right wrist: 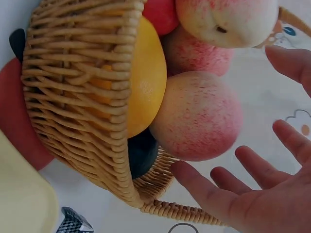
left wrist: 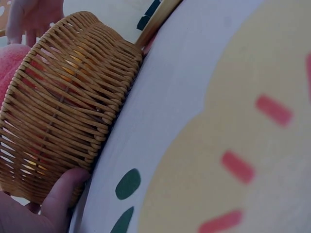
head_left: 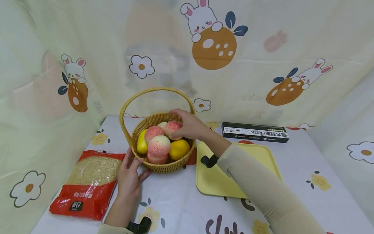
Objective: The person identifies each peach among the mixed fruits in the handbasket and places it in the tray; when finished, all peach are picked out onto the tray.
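A wicker basket (head_left: 167,168) with a tall handle stands at the table's centre, holding several pink-and-cream peaches (head_left: 159,145) and yellow fruits (head_left: 179,149). My left hand (head_left: 128,178) rests against the near left side of the basket. The left wrist view shows its thumb (left wrist: 63,191) touching the weave low down. From the right, my right hand (head_left: 193,126) reaches over the rim to the back right peach (head_left: 173,128). Its fingers are spread beside that peach (right wrist: 197,116) in the right wrist view, with nothing gripped. A dark round thing (right wrist: 142,154) is partly hidden beneath the fruit.
Left of the basket lies a red-and-clear bag of pasta (head_left: 90,182). A yellow tray (head_left: 214,182) is on the right, partly under my right forearm. Behind it, against the back cloth, lies a black-and-white box marked PASTA (head_left: 254,132).
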